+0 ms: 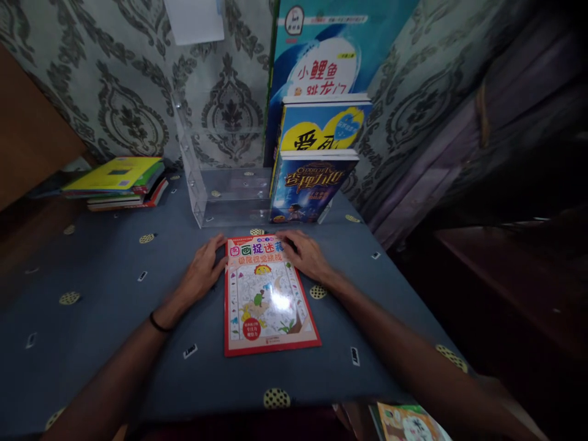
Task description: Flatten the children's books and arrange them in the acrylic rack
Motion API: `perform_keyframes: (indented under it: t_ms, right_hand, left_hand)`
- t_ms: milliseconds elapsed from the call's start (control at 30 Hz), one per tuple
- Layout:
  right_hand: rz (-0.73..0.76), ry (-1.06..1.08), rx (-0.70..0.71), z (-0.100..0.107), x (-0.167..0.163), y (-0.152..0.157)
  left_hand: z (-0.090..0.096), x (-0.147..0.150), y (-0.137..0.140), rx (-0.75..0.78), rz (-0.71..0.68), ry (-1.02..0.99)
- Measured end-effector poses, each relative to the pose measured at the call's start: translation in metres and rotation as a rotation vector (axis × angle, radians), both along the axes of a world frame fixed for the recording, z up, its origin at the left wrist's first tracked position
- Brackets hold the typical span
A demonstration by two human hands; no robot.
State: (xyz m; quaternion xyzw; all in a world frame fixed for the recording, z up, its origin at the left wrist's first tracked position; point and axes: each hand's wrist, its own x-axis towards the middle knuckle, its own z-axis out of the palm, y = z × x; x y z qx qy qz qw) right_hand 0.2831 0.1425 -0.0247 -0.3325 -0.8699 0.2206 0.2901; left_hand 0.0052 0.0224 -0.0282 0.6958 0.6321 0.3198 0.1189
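Observation:
A thin red-bordered picture puzzle book [257, 300] lies on the blue tablecloth, its colourful cover facing up. At its upper left edge is my left hand [202, 266], fingertips and thumb against the side, a dark band around the wrist. My right hand [307, 256] holds the upper right corner, with the fingers over the cover's edge. Between them the two hands hold the book. Just beyond it stands a clear stepped book rack [197, 184]. On the rack's right side, a dark blue book [305, 190], a blue and yellow book [321, 125] and a teal book [321, 49] stand in tiers.
A stack of books [114, 177] with a yellow one on top lies at the back left. The patterned tablecloth [110, 324] covers the table. Behind is a patterned curtain [133, 86] with a white paper [195, 21]. Another book [411, 422] shows below the table's front edge.

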Motion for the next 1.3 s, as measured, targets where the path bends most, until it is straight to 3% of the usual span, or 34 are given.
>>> perform_keyframes:
  t_ms: [200,300,500,667,900,1033,1200,1300]
  right_hand:
    - [0.031,0.173,-0.204,0.003,0.008,0.015]
    - [0.017,0.212,-0.227,0.002,0.01,0.018]
    - [0.006,0.219,-0.206,0.003,0.01,0.017]
    - [0.003,0.23,-0.191,0.002,0.01,0.018]
    - [0.012,0.267,-0.187,-0.002,0.01,0.021]
    - [0.004,0.273,-0.186,-0.002,0.01,0.019]
    - [0.017,0.29,-0.22,-0.002,0.01,0.019]
    - [0.016,0.283,-0.213,-0.002,0.01,0.019]
  left_hand:
    - [0.01,0.005,0.0,0.01,-0.016,0.157]
    - [0.019,0.018,0.001,0.019,-0.053,0.244]
    - [0.029,0.061,0.02,0.09,-0.343,0.209]
    - [0.022,0.086,0.045,0.152,-0.483,0.237]
    - [0.01,0.098,0.052,0.158,-0.46,0.346]
    - [0.014,0.098,0.048,0.154,-0.471,0.346]
    - [0.021,0.1,0.038,0.129,-0.583,0.35]
    - [0.024,0.104,0.033,0.087,-0.565,0.391]
